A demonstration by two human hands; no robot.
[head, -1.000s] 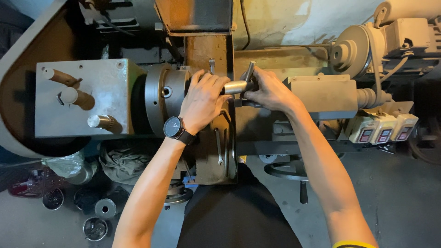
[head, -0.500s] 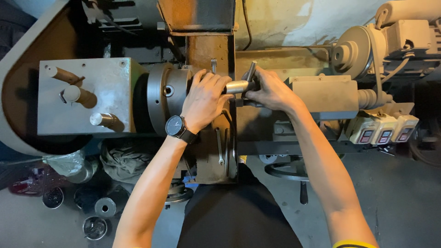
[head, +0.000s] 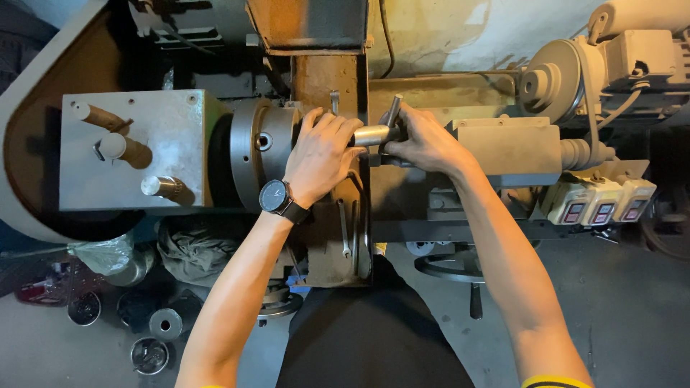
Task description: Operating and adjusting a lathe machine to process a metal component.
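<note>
I look down on a metal lathe. My left hand (head: 321,154), with a dark wristwatch, wraps around the part held at the round chuck (head: 253,152). A shiny steel cylinder (head: 371,134) sticks out to the right from under its fingers. My right hand (head: 422,139) grips the tailstock end of that cylinder, beside a slim upright lever (head: 392,111). The grey tailstock (head: 507,150) lies just right of that hand. What sits under my left palm is hidden.
The grey headstock (head: 133,151) with three levers stands at left. A motor with pulley (head: 553,79) and a row of switch boxes (head: 602,201) are at right. A handwheel (head: 453,264) hangs below the bed. Cans and round parts (head: 151,338) lie on the floor at lower left.
Both hands stay in the same grip on the cylinder at the chuck; only the view shifts slightly.
</note>
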